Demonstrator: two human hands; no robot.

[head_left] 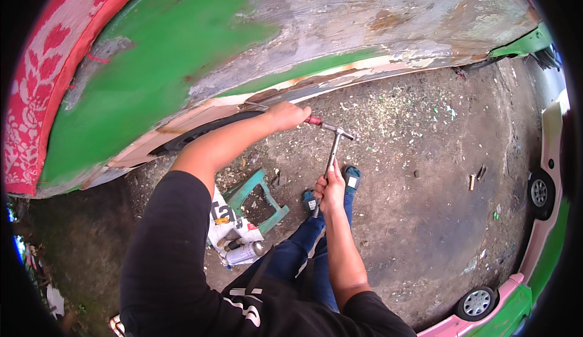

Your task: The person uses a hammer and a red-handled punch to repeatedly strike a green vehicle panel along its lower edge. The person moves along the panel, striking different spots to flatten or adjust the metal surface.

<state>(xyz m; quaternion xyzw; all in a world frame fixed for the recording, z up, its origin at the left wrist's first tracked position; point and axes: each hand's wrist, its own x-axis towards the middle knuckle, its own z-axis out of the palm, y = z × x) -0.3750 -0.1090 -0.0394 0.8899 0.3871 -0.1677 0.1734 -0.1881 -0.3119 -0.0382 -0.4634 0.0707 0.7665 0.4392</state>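
Observation:
My left hand (pixel 286 116) is closed around a red-handled screwdriver (pixel 314 120). Its thin metal shaft (pixel 256 104) points left, at the lower edge of a vehicle's body panel (pixel 316 79); whether the tip touches cannot be made out. Gripped partway along its metal handle, a hammer (pixel 333 149) is in my right hand (pixel 331 186). The hammer head lies at the end of the screwdriver's handle, seemingly against it. Green paint covers part of the panel, while grey, scraped and rusty patches show elsewhere, with flaking along the bottom edge.
A green plastic stool (pixel 281 214) stands left of my feet. Beside it, a printed sheet (pixel 220 224) bears a spray can (pixel 245 253) and small tools. Paint flakes (pixel 395 115) litter the dirt ground. A pink and green vehicle (pixel 513 288) borders the right; patterned red cloth (pixel 45 82) hangs far left.

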